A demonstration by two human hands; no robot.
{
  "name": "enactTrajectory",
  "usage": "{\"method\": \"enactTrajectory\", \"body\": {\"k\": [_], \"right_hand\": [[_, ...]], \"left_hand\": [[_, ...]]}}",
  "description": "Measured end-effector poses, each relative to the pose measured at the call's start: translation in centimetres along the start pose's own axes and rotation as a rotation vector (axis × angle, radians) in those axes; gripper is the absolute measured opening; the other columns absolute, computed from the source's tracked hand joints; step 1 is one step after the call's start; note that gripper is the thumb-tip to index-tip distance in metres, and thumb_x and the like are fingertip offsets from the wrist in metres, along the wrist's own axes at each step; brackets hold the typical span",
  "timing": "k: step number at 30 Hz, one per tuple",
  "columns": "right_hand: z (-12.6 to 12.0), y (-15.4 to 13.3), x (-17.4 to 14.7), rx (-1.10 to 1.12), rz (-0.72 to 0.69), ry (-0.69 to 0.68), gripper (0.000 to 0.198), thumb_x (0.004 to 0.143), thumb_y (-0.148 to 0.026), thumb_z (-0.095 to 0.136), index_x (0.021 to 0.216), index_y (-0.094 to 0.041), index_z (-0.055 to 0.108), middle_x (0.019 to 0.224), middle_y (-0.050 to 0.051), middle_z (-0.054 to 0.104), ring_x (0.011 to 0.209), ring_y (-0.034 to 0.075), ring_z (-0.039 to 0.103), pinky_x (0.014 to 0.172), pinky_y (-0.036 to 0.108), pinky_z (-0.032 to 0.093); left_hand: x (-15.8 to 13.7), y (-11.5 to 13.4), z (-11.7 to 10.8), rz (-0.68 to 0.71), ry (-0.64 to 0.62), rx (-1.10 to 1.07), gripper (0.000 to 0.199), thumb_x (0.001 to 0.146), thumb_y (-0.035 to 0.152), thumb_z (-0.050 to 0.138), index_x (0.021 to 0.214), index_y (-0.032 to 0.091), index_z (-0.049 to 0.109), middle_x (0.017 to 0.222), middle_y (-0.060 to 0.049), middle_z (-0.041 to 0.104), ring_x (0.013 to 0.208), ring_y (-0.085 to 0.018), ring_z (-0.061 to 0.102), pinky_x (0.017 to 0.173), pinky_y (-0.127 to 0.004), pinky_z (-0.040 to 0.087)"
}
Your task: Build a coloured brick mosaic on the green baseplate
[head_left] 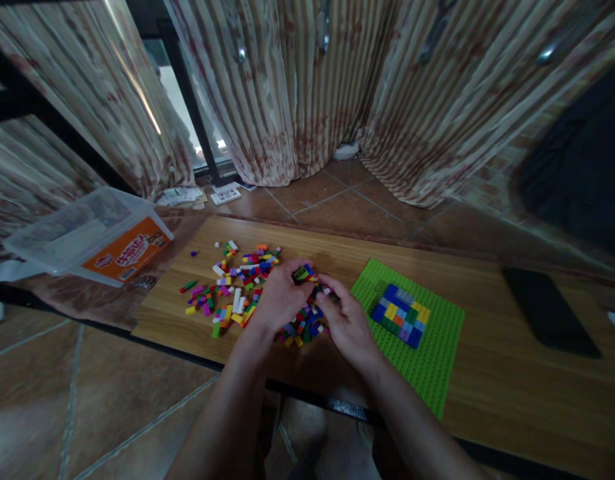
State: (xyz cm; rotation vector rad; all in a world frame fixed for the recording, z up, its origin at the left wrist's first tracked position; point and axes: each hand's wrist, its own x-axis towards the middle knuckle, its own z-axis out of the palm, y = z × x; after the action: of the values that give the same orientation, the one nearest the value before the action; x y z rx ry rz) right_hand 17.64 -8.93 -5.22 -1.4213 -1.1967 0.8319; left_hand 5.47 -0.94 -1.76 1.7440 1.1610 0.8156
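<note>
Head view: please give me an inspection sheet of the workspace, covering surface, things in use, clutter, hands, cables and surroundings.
Surface: wooden table, loose bricks scattered towards its left end.
Job's things: loose bricks in many colours; green baseplate carrying a multicoloured brick patch.
Clutter: flat dark object to the right of the baseplate; clear box with an orange label beside the table's left end.
Hands: left hand holds a small brick cluster; right hand close by, its grip unclear.
Cables: nothing seen.
Surroundings: striped curtains, tiled floor, papers lying beyond the table.
</note>
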Motion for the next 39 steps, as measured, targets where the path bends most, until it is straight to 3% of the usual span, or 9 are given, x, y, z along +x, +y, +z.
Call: {"method": "enactTrajectory", "body": {"k": [5, 9, 15, 21, 28, 34, 39], "right_hand": [[0.3, -0.3, -0.2, 0.089, -0.016, -0.092, 0.045, 0.092, -0.035, 0.052, 0.135, -0.026, 0.052, 0.136, 0.007, 0.059, 0.124, 0.023, 0.055, 0.108, 0.043, 0.04], [0.4, -0.8, -0.3, 0.187, -0.014, -0.055, 0.039, 0.091, -0.033, 0.054, 0.13, -0.029, 0.058, 0.136, 0.004, 0.06, 0.125, 0.02, 0.055, 0.107, 0.04, 0.042], [0.2, -0.9, 0.1, 0.281, 0.09, 0.136, 0.028, 0.083, -0.037, 0.066, 0.109, -0.026, 0.068, 0.115, 0.005, 0.07, 0.106, 0.021, 0.065, 0.091, 0.037, 0.053], [0.3, -1.0, 0.2, 0.327, 0.04, 0.108, 0.032, 0.077, -0.029, 0.073, 0.107, -0.025, 0.068, 0.103, 0.003, 0.073, 0.091, 0.018, 0.068, 0.084, 0.035, 0.054], [-0.1, -0.6, 0.4, 0.276, 0.029, 0.18, 0.021, 0.076, -0.027, 0.071, 0.097, -0.022, 0.071, 0.089, 0.001, 0.073, 0.082, 0.017, 0.066, 0.078, 0.032, 0.053], [-0.4, -0.8, 0.8, 0.366, 0.137, 0.268, 0.017, 0.071, -0.031, 0.073, 0.084, -0.021, 0.071, 0.076, 0.0, 0.07, 0.067, 0.014, 0.063, 0.064, 0.028, 0.052], [-0.4, -1.1, 1.0, 0.417, 0.195, 0.244, 0.02, 0.064, -0.033, 0.077, 0.078, -0.02, 0.071, 0.071, -0.001, 0.069, 0.061, 0.013, 0.059, 0.059, 0.027, 0.051]], "left_hand": [[0.1, -0.1, -0.2, -0.007, 0.003, -0.033, 0.035, 0.071, 0.007, 0.058, 0.102, 0.016, 0.071, 0.1, -0.004, 0.074, 0.093, -0.018, 0.067, 0.093, -0.032, 0.049], [0.2, -0.3, -0.2, -0.059, 0.018, -0.201, 0.027, 0.071, 0.013, 0.063, 0.096, 0.016, 0.072, 0.096, -0.004, 0.074, 0.09, -0.018, 0.066, 0.087, -0.029, 0.05], [0.0, 0.5, -0.2, -0.194, 0.012, -0.479, 0.027, 0.066, 0.022, 0.074, 0.092, 0.015, 0.074, 0.091, -0.005, 0.073, 0.08, -0.016, 0.064, 0.077, -0.027, 0.049], [-0.4, 0.8, 1.0, -0.27, -0.05, -0.673, 0.032, 0.058, 0.025, 0.081, 0.087, 0.014, 0.073, 0.082, -0.003, 0.072, 0.073, -0.014, 0.063, 0.071, -0.026, 0.049], [-0.4, 1.0, 1.6, -0.307, -0.064, -0.682, 0.028, 0.061, 0.029, 0.081, 0.083, 0.014, 0.073, 0.076, -0.002, 0.069, 0.068, -0.012, 0.06, 0.066, -0.024, 0.048], [-0.2, 0.8, 1.5, -0.327, -0.005, -0.641, 0.024, 0.069, 0.035, 0.075, 0.082, 0.014, 0.071, 0.074, -0.001, 0.067, 0.065, -0.012, 0.058, 0.061, -0.023, 0.047], [-0.3, 0.6, 1.8, -0.317, 0.0, -0.598, 0.024, 0.071, 0.038, 0.073, 0.076, 0.015, 0.069, 0.069, 0.0, 0.065, 0.063, -0.012, 0.057, 0.059, -0.023, 0.045]]}}
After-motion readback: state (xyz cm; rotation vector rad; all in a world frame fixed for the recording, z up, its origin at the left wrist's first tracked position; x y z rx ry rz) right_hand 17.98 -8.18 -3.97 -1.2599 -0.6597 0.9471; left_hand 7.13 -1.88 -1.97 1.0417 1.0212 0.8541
